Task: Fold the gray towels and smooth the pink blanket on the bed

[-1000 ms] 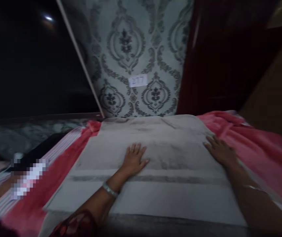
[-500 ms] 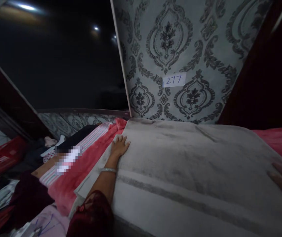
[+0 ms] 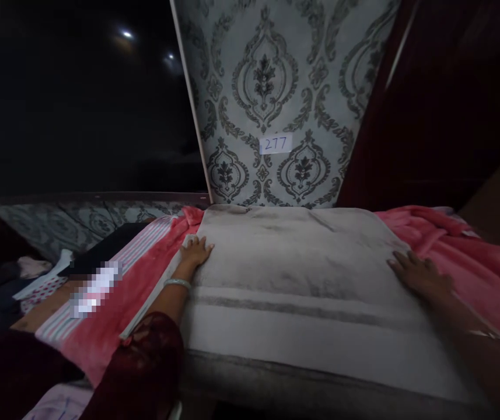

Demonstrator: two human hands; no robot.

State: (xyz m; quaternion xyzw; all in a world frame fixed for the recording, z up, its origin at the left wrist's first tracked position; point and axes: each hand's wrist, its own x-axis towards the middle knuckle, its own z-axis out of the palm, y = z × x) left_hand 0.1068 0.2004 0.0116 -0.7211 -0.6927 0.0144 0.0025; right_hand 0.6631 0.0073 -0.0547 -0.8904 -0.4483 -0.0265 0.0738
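Note:
A pale grey towel (image 3: pixel 285 251) with a darker band along its near side lies spread in front of me, with slight creases at the far end. My left hand (image 3: pixel 195 252) rests flat on its left edge, fingers spread, a bracelet round the wrist. At the opposite edge lies my right hand (image 3: pixel 422 277), palm down with fingers apart; it is dim and slightly blurred. Neither hand grips anything that I can see. Red-pink plush fabric (image 3: pixel 144 280) with a striped border lies along the towel's left side.
More pink plush fabric (image 3: pixel 455 245) is heaped at the right. A large dark screen (image 3: pixel 79 116) stands at the back left, beside patterned wallpaper (image 3: pixel 265 76) with a paper label (image 3: pixel 276 143) reading 277. Dotted cloth (image 3: pixel 42 294) and other clothes lie at the far left.
The view has turned to the right. My right hand has come further into view, on the towel's right edge. My left hand stays flat on the left edge.

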